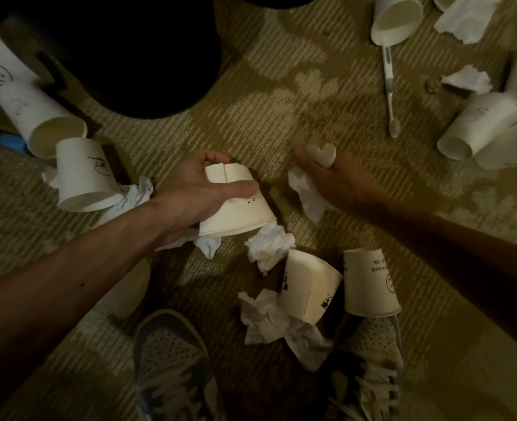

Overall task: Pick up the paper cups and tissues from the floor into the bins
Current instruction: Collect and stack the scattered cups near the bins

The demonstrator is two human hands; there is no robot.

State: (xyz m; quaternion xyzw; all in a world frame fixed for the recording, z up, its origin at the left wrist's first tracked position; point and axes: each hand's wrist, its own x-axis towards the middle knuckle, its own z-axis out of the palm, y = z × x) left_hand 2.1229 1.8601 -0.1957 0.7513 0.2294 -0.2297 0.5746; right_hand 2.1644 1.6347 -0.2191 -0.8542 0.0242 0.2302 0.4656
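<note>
At the far left, fallen cups [81, 177] lie on the floor beside a dark bin [148, 56]. The left hand [196, 189] grips a paper cup [239, 214] from above, low over the floor, with the thumb on one side and the fingers on the other. This cup is white, with a small black drawing and a seam. Its long axis runs away from the person, base far and mouth near. A crumpled tissue [269, 244] lies just beside its mouth. The floor is an olive striped carpet [266, 117] with pale patches, in dim light. The right hand [333, 174] is clenched round a white tissue [309, 192], which hangs out at its left side. Further right lie a toothbrush [389, 86] and more cups [478, 129].
</note>
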